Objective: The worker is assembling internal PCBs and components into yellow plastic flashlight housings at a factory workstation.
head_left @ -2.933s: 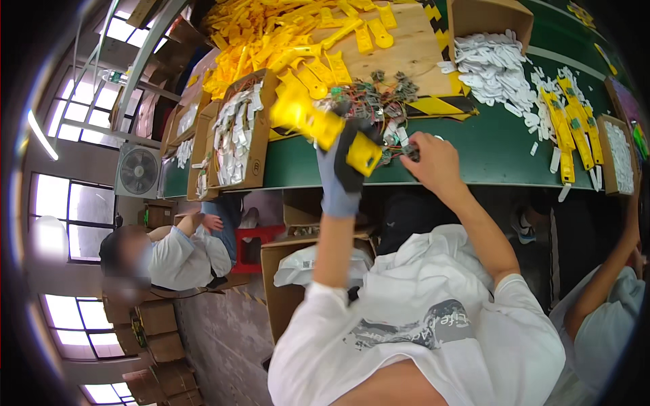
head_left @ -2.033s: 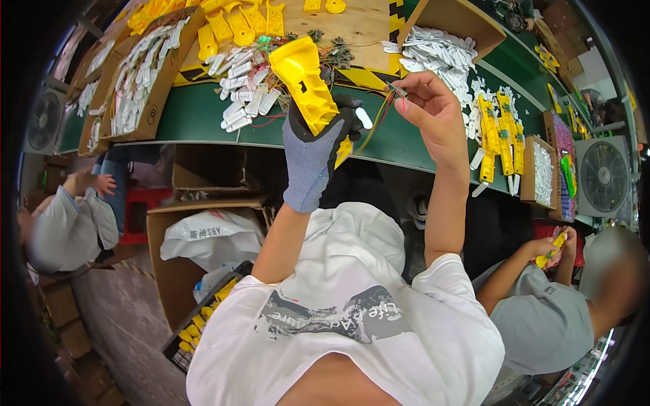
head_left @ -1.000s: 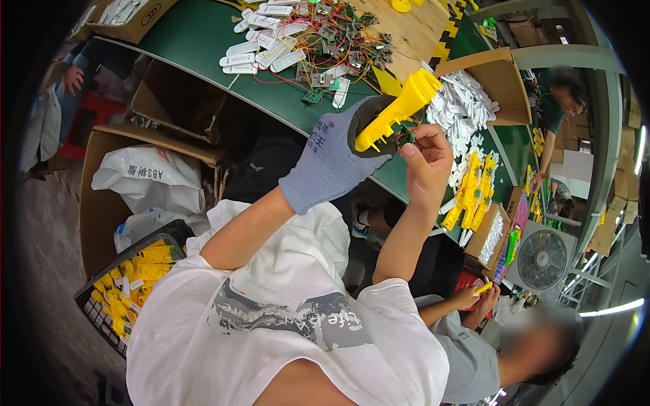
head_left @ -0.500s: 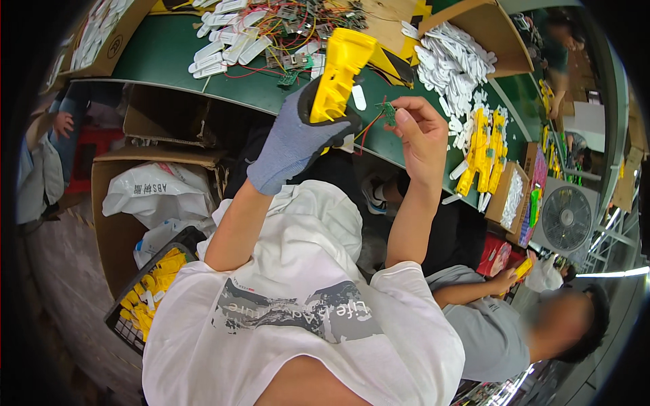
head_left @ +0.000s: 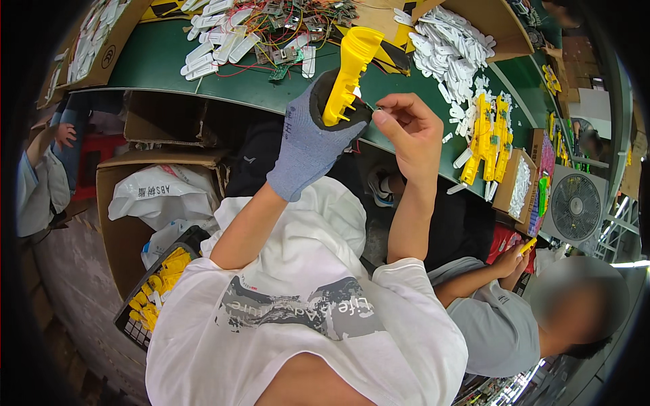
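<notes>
At the lower left a black basket (head_left: 145, 308) of yellow parts sits by an open carton on the floor, much as it did half a second ago. The left hand (head_left: 313, 139), in a grey glove, is closed around the lower end of a yellow plastic shell (head_left: 349, 71), which now stands nearly upright above the edge of the green table (head_left: 162, 57) and appears more end-on than before. Just to its right the bare right hand (head_left: 409, 132) has stayed close beside the shell, thumb and fingertips pressed together on something too small to make out.
</notes>
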